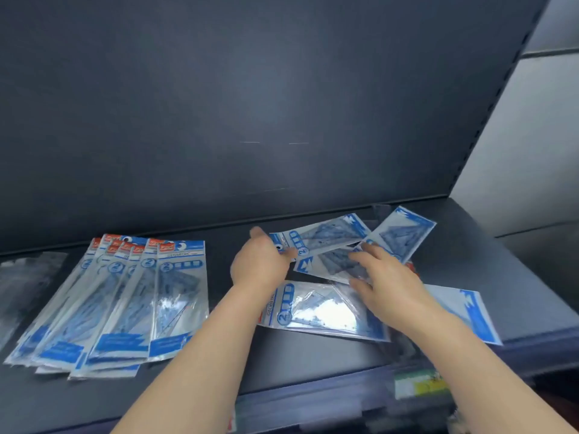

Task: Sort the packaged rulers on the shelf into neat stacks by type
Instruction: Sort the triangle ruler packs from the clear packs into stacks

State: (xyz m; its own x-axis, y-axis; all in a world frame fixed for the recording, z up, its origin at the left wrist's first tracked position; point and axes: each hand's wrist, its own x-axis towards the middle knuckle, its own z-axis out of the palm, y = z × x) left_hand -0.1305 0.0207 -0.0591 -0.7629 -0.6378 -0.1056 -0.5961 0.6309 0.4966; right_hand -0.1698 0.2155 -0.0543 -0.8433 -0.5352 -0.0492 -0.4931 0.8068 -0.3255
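The left hand (257,264) is pinching the header end of the top clear-and-blue triangle-ruler packet (326,234). Its thumb is on top and its other fingers (257,232) go behind the edge. That packet's long axis runs left-right, tilted up toward the right, with the header at the left hand.

The right hand (391,286) lies flat with its fingers (363,256) spread on a second triangle packet (329,266) just below. It runs roughly the same way but is flipped, with the blue foot end on the left.

A third triangle packet (326,311) sits nearer the front between the forearms, header to the left. All of these are on the dark grey metal shelf (485,270).

Off to the left is a fanned stack of long ruler packets (119,302). Their headers are at the back and their long axes run front to back.
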